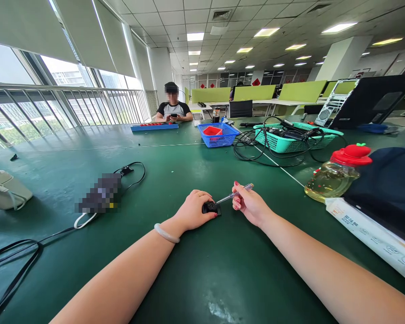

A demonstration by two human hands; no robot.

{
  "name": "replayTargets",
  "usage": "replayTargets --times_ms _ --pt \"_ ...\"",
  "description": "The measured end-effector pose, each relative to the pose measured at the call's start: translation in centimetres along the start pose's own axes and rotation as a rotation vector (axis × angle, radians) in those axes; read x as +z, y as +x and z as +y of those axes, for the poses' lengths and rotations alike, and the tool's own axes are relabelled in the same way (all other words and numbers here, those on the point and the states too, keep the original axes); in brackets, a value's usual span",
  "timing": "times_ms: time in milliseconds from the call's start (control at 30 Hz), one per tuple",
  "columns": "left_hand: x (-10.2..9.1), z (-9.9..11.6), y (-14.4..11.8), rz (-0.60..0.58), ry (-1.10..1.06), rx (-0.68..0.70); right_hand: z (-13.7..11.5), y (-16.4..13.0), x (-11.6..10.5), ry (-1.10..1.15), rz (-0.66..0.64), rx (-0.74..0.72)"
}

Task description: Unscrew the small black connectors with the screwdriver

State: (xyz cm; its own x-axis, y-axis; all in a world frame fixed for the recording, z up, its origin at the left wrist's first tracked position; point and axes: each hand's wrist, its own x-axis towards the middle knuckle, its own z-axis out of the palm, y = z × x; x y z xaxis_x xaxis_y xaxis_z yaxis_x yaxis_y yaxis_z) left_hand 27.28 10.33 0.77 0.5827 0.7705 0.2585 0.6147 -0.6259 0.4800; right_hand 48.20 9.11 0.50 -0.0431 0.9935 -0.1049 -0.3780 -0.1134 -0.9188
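Note:
A small black device (210, 207) lies on the green tabletop, gripped between the thumb and fingers of my left hand (195, 210). My fingers cover part of it, so its exact kind is not clear. In my right hand (249, 204) is a slim screwdriver (232, 195) with a clear handle and a metal shaft. The shaft slants down to the left, and its tip meets the top of the black device or comes very close to it. My right fingers are wrapped round the handle.
To the right stand an oil-coloured bottle with a red lid (339, 173) and a white wipes pack (367, 234). Farther back are a blue basket (219, 140) and a teal basket (283, 145) with cables. A blurred dark item (101, 193) lies left. Across the table sits a person (173, 108).

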Motion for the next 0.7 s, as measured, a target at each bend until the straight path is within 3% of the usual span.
replayTargets --times_ms 433,700 --pt "0.04 0.11 0.05 -0.019 -0.033 0.072 0.03 -0.03 -0.04 0.089 0.069 -0.011" --pt "0.15 0.07 0.05 -0.020 -0.011 0.075 0.14 -0.18 0.10 0.071 0.003 -0.027"
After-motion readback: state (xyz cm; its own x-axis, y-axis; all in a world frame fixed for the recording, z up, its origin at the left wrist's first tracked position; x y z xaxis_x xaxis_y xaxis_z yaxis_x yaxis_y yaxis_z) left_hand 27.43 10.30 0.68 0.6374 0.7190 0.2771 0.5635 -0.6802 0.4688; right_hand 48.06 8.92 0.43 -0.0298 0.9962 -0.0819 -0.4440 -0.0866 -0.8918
